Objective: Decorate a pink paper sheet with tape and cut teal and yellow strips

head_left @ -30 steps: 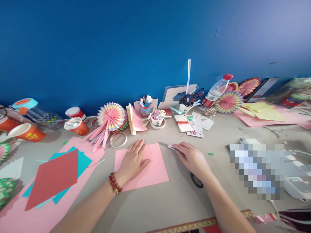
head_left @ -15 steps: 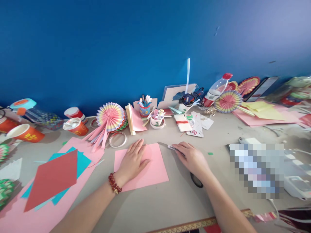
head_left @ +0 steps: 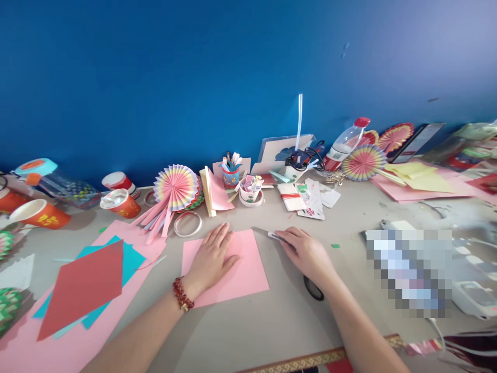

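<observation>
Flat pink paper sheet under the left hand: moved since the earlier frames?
No, no visible shift either way: the flat pink paper sheet keeps its place relative to the small green scrap on the grey tabletop.

a matt grey tabletop carries a rectangular sheet of pink paper lying flat, with a larger pink paper sheet to its left. beyond these, a round white ring-shaped roll lies just beside a pleated pastel paper fan. to the right lie a small green paper scrap and, farther back, a white rectangular packet tied with red string.
</observation>
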The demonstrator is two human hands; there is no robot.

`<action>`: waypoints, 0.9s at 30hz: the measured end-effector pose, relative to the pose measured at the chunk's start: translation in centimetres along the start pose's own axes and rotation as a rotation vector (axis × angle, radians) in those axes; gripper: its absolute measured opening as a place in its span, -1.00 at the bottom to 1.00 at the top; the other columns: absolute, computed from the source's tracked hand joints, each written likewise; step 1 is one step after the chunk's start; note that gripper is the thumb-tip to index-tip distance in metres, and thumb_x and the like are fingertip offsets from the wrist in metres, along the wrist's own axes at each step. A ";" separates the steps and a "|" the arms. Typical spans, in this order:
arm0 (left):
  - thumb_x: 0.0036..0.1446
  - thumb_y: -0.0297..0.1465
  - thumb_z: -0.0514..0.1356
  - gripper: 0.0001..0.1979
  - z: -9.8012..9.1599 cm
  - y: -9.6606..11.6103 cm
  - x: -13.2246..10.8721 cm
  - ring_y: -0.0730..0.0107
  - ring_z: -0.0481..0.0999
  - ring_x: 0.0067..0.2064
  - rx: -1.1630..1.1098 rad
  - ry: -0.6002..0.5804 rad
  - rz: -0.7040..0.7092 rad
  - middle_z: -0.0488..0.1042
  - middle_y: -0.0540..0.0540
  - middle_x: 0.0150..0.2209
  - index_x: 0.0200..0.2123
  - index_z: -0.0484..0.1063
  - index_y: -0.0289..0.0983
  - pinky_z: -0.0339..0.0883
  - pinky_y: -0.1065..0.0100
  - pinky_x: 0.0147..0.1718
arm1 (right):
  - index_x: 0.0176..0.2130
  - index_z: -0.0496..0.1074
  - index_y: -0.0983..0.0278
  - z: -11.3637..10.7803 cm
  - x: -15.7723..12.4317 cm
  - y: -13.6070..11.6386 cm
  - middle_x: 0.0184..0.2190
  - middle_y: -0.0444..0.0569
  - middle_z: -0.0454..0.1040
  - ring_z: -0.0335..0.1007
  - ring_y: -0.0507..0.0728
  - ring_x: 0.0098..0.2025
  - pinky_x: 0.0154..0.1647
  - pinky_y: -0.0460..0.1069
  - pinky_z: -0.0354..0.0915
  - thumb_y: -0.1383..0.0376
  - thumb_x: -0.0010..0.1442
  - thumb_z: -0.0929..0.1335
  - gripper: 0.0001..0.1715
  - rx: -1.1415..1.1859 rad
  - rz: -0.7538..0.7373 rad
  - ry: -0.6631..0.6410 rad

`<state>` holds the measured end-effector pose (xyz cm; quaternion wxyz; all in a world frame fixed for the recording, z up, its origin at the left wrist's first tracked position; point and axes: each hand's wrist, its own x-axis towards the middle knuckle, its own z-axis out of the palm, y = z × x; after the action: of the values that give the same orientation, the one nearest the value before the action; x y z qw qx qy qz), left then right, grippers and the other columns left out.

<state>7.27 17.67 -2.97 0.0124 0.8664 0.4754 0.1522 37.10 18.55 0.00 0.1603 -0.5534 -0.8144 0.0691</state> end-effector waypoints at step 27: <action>0.39 -0.09 0.00 -0.34 0.0 -0.1 0.0 0.07 0.09 0.42 -0.050 0.029 0.004 0.15 -0.32 0.38 0.38 0.03 -0.36 0.08 -0.01 0.35 | 0.04 0.52 0.15 -0.5 -0.1 -0.8 -0.16 0.01 0.51 0.49 0.13 -0.16 -0.14 -0.03 0.40 0.36 0.34 0.23 -0.62 0.182 -0.150 0.055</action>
<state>7.19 17.69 -3.02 0.0268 0.8645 0.4699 0.1764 36.55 18.11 0.65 0.2368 -0.4759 -0.8392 0.1152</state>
